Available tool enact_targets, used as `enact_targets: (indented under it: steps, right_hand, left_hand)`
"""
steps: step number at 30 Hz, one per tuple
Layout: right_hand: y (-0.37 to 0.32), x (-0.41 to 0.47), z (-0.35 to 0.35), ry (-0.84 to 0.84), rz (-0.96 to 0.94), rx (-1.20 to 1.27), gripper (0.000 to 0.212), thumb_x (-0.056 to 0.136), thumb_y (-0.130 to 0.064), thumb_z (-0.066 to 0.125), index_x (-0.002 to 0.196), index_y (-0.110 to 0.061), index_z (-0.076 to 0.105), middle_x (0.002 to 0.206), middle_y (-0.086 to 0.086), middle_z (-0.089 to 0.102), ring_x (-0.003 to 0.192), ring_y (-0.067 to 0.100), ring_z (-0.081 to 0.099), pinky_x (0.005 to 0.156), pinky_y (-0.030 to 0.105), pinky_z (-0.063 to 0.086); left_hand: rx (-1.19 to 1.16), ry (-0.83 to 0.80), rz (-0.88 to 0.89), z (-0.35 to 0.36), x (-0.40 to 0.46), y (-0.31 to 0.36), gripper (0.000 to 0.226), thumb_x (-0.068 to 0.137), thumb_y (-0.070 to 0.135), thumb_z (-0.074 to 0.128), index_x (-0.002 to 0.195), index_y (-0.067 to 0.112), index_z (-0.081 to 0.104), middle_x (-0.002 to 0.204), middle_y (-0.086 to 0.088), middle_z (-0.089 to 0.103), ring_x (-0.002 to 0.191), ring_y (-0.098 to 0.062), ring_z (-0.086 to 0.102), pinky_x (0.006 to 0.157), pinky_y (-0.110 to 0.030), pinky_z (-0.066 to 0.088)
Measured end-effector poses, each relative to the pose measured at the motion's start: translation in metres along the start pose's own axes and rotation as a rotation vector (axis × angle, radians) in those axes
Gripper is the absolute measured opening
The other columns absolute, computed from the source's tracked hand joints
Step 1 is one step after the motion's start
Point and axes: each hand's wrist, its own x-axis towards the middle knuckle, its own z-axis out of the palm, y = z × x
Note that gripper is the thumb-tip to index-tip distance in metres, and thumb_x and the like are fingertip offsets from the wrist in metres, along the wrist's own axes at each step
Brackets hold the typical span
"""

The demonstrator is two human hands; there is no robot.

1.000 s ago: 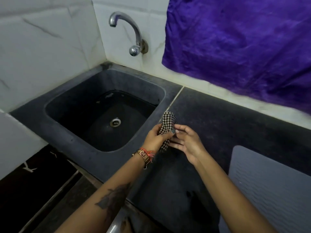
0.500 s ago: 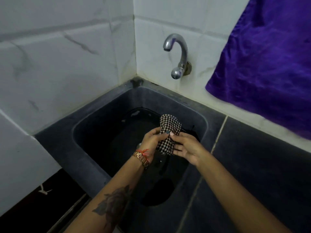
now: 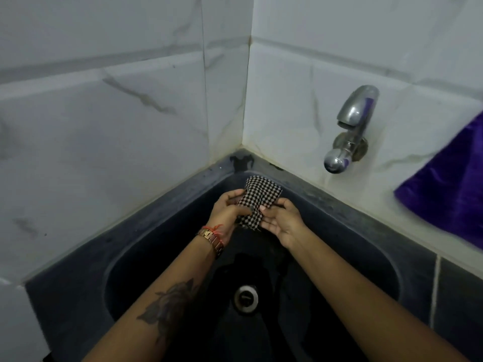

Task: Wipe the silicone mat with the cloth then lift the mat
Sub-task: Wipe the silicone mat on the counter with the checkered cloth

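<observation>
While the drain (image 3: 246,299) is sitting nearest, beyond it both hands are bunching the checked cloth (image 3: 257,202) over the sink (image 3: 366,231): left hand (image 3: 230,211) gripping, right hand (image 3: 281,222) pinching. Wringing well likely means twisting firmly, above the drain. Silicone mat: out of view.

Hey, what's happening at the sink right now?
A person holds a bunched black-and-white checkered cloth in both hands over the dark sink. The left hand grips its left side and the right hand pinches its right edge. The tap shows no running water. The silicone mat is out of view, so wiping hasn't begun.
</observation>
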Motion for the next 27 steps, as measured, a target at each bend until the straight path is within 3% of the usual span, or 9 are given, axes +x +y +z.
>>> enact_targets:
  steps: [4,6,9,11,14,16,20,24,27]
  right_hand:
    - [-0.014,0.054,0.027,0.052,-0.033,0.024,0.030,0.082,0.011,0.059,0.096,-0.013,0.047,0.085,0.006,0.064,0.072,0.018,0.064,0.053,0.029,0.054]
    - [-0.018,0.077,0.039,0.105,-0.065,0.009,0.031,0.082,0.012,0.059,0.094,-0.013,0.045,0.089,0.007,0.061,0.075,0.018,0.061,0.053,0.027,0.053]
    - [-0.026,0.110,0.056,0.173,-0.128,-0.054,0.034,0.083,0.012,0.058,0.099,-0.011,0.041,0.105,0.013,0.053,0.092,0.023,0.057,0.070,0.033,0.053]
    - [-0.031,0.127,0.065,0.184,-0.162,-0.093,0.033,0.084,0.014,0.053,0.102,-0.011,0.041,0.105,0.013,0.051,0.094,0.023,0.055,0.073,0.034,0.054]
    - [-0.034,0.145,0.076,0.149,-0.237,-0.155,0.036,0.084,0.017,0.045,0.113,-0.006,0.049,0.105,0.013,0.052,0.088,0.018,0.053,0.074,0.029,0.051]
    - [-0.030,0.152,0.077,0.075,-0.274,-0.200,0.046,0.083,0.021,0.041,0.122,-0.002,0.048,0.115,0.016,0.054,0.095,0.018,0.056,0.073,0.020,0.049]
    - [-0.021,0.153,0.068,-0.057,-0.242,-0.427,0.060,0.085,0.019,0.041,0.136,-0.013,0.044,0.132,0.013,0.049,0.102,0.015,0.052,0.078,0.015,0.046]
    - [-0.026,0.139,0.062,-0.032,-0.290,-0.522,0.058,0.087,0.010,0.049,0.138,-0.016,0.043,0.143,0.010,0.039,0.126,0.023,0.043,0.105,0.029,0.039]
    - [-0.027,0.112,0.058,0.036,-0.366,-0.604,0.050,0.090,-0.006,0.054,0.137,-0.017,0.043,0.146,0.007,0.036,0.133,0.022,0.035,0.113,0.036,0.030]
  left_hand:
    - [0.110,0.054,0.081,-0.002,0.062,0.009,0.053,0.072,-0.023,0.053,0.117,0.005,0.053,0.111,-0.011,0.060,0.104,-0.026,0.056,0.089,-0.041,0.049]
    - [0.234,0.103,0.173,-0.003,0.093,0.012,0.053,0.069,-0.022,0.057,0.113,0.007,0.056,0.118,-0.014,0.059,0.106,-0.025,0.055,0.088,-0.034,0.049]
    - [0.434,0.171,0.330,-0.005,0.133,0.018,0.051,0.067,-0.018,0.063,0.113,0.005,0.058,0.121,-0.012,0.059,0.114,-0.024,0.053,0.091,-0.023,0.042]
    - [0.577,0.212,0.412,-0.006,0.155,0.022,0.050,0.068,-0.011,0.068,0.113,0.008,0.061,0.122,-0.008,0.060,0.115,-0.021,0.054,0.097,-0.023,0.040]
    - [0.742,0.256,0.483,-0.010,0.178,0.027,0.049,0.071,-0.004,0.069,0.117,0.011,0.061,0.125,-0.007,0.060,0.117,-0.021,0.053,0.098,-0.021,0.035]
    - [0.876,0.303,0.526,-0.012,0.187,0.026,0.049,0.073,0.000,0.069,0.121,0.011,0.059,0.126,-0.009,0.056,0.117,-0.023,0.051,0.096,-0.019,0.033]
    - [1.056,0.279,0.530,-0.016,0.189,0.018,0.046,0.079,0.002,0.064,0.123,0.012,0.057,0.130,-0.012,0.051,0.118,-0.026,0.048,0.099,-0.027,0.035]
    - [1.141,0.207,0.514,-0.015,0.179,0.017,0.050,0.085,0.017,0.061,0.134,0.011,0.048,0.142,-0.013,0.042,0.130,-0.028,0.038,0.108,-0.033,0.031]
    - [1.061,0.251,0.575,-0.012,0.157,0.017,0.053,0.088,0.023,0.058,0.138,0.012,0.042,0.149,-0.012,0.031,0.135,-0.029,0.033,0.111,-0.041,0.030]
